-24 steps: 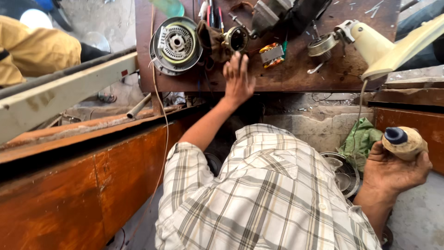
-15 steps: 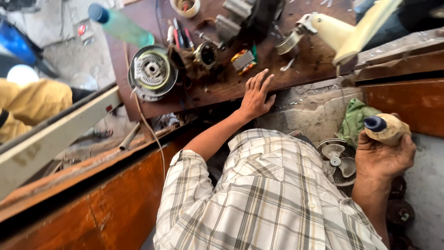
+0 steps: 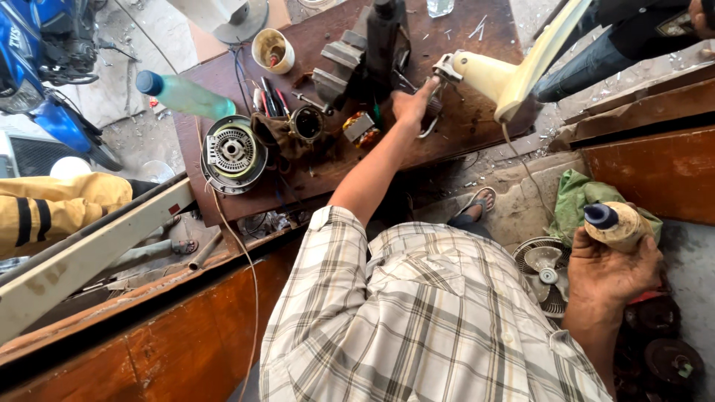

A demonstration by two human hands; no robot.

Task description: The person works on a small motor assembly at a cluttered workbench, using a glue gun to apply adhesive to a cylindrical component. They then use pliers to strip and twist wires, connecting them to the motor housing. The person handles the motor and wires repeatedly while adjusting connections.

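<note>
Green bottle (image 3: 186, 95) beside round motor housing (image 3: 234, 153), paper cup (image 3: 272, 50), perhaps a blue motorbike (image 3: 45, 67).

Cream bottle (image 3: 617, 225) (blue cap), checked shirt (image 3: 417, 320), green bottle (image 3: 186, 95), brown table (image 3: 484, 126).

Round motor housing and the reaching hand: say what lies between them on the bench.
Head view: between the round motor housing and left hand lie a dark rag, a small ring-shaped part and a copper-wound stator.
</note>
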